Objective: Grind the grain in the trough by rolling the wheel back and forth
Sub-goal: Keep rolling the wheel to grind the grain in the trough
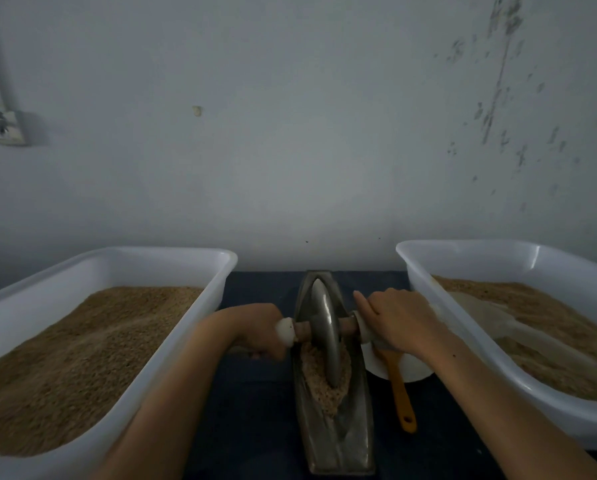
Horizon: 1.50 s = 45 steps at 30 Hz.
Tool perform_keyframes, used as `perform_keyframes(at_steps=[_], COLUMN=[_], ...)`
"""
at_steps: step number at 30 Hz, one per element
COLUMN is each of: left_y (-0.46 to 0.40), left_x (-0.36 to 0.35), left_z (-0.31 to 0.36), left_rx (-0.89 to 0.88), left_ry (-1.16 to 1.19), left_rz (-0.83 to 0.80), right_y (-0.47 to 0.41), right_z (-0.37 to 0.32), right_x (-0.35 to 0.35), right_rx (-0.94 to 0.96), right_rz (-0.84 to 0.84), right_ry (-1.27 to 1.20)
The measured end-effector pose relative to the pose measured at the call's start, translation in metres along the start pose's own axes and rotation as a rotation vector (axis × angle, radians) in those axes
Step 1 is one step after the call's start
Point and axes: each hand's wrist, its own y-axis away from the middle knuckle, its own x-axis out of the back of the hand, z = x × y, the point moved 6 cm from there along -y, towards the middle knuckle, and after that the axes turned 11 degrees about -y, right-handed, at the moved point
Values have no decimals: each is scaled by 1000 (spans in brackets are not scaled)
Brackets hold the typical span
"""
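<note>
Two hands are on the grinder's brown wooden axle (304, 328), one at each white-capped end. My left hand (260, 332) is curled tight around the left end, knuckles down. My right hand (399, 320) lies over the right end with fingers extended and pressing; whether the thumb wraps beneath I cannot tell. The thin, smooth grey metal wheel (324, 327) stands upright on its edge in the long, narrow, boat-shaped dull metal trough (335, 441), which runs from 12 to 6 o'clock on the dark blue tabletop (255, 393). Coarse tan crushed grain (319, 379) lies heaped around the wheel's lower rim, on the 6 o'clock side of the axle. At 9 o'clock, a white rectangular plastic tub (172, 341) holds granular brown meal; another tub (463, 327) at 3 o'clock holds the same. An orange plastic brush handle (399, 386) rests across a white dish (414, 370) at 4 o'clock, just beside the trough.
</note>
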Motion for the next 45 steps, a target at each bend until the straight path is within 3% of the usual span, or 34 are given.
perform_keyframes(at_steps=[6, 10, 12, 14, 19, 29, 33, 41, 45], left_y=[-6, -2, -2, -2, -6, -6, -3, -4, -7], left_x=[17, 23, 23, 22, 19, 11, 16, 24, 22], left_z=[3, 10, 10, 8, 5, 6, 14, 22, 17], left_rx=[37, 38, 50, 53, 40, 24, 54, 118, 111], left_ry=[-322, -504, -513, -492, -498, -389, -519, -603, -560], left_rz=[334, 631, 695, 693, 577, 261, 399, 784, 809], right_y=[7, 9, 13, 14, 12, 11, 8, 1, 1], right_z=[0, -4, -6, -7, -10, -17, -16, -12, -5], right_x=[-13, -4, 2, 3, 1, -2, -4, -9, -10], right_rx=[48, 79, 122, 164, 131, 35, -2, 7, -60], right_rz=[55, 210, 238, 193, -109, -242, -221, 123, 202], right_ry=[107, -33, -136, -152, -66, -16, -52, 6, -35])
